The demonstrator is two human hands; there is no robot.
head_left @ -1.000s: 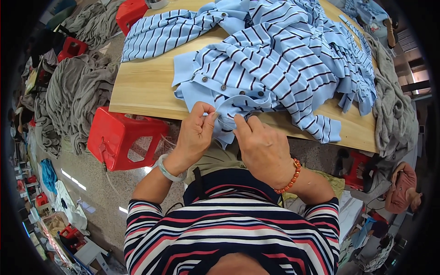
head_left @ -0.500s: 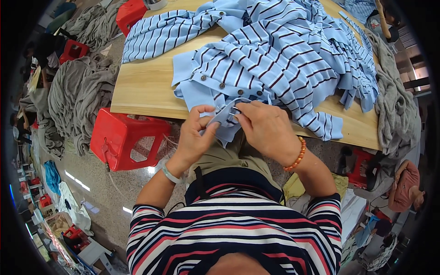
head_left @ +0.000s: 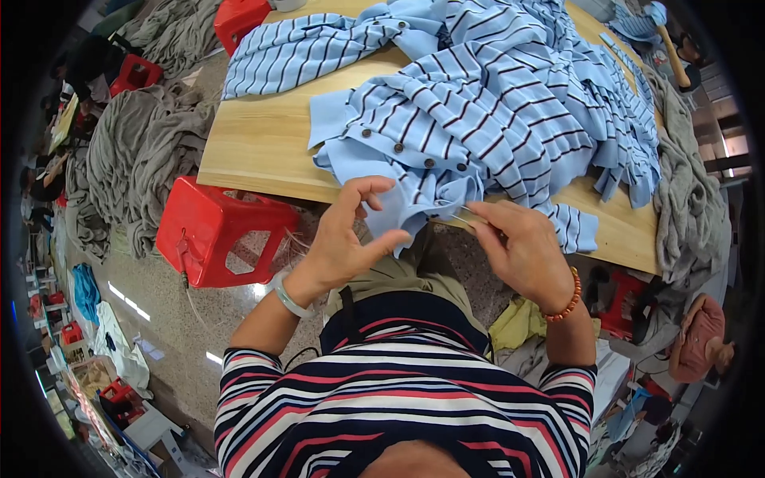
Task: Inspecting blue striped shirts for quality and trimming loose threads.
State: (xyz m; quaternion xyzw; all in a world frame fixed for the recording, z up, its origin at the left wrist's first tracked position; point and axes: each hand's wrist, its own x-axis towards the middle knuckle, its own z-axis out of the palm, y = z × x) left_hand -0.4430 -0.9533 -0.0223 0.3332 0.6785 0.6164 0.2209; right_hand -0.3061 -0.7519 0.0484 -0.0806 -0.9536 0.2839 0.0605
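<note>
A light blue cardigan with dark and white stripes [head_left: 454, 103] lies over the table's near edge, its buttons running along a plain blue band. My left hand [head_left: 347, 227] is by the hanging plain blue edge, thumb and fingers apart, with no cloth pinched between them. In my right hand [head_left: 522, 247] is a small metal tool with two thin prongs [head_left: 457, 213], held between thumb and forefinger. Its prongs reach toward the cardigan's plain blue edge; I cannot tell whether they touch it. The tool's other end is hidden in my fingers.
More striped blue knitwear [head_left: 613, 119] is heaped along the wooden table [head_left: 263, 143]. A red plastic stool [head_left: 191, 239] stands at the table's left corner. Grey cloth lies in piles [head_left: 131, 151] to the left and hangs over the right edge [head_left: 685, 175]. Other people are around the room.
My left fingers have come off the blue edge they pinched and spread apart. The right hand has drawn away to the right with the metal tool, and the cloth edge has dropped slightly.
</note>
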